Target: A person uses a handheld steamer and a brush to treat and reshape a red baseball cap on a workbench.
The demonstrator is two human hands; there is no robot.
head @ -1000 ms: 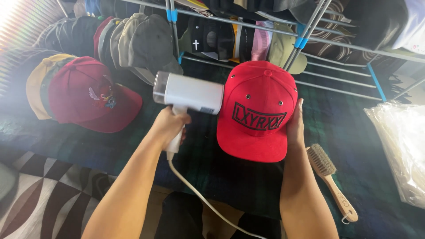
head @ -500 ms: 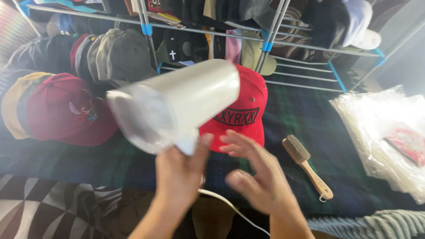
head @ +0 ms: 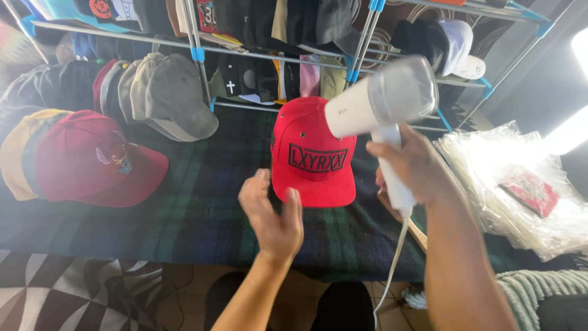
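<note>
A white handheld steamer (head: 380, 104) with a white cord is raised at the right, and my right hand (head: 411, 165) grips its handle. Its head sits just right of a bright red flat-brim cap (head: 312, 153) with black lettering, which rests on the dark plaid cloth (head: 202, 202). My left hand (head: 272, 217) hovers empty with fingers apart just in front of the cap's brim. A wooden brush (head: 411, 225) lies mostly hidden behind my right forearm.
A dark red cap (head: 92, 162) lies at the left over a yellow one. Grey and dark caps (head: 165, 92) line the back under a metal rack (head: 257, 55) hung with more caps. Clear plastic bags (head: 520, 190) are piled at the right.
The steamer passed from my left hand to my right and swung from the cap's left side to its right. My right hand let go of the cap; my left hand is now empty.
</note>
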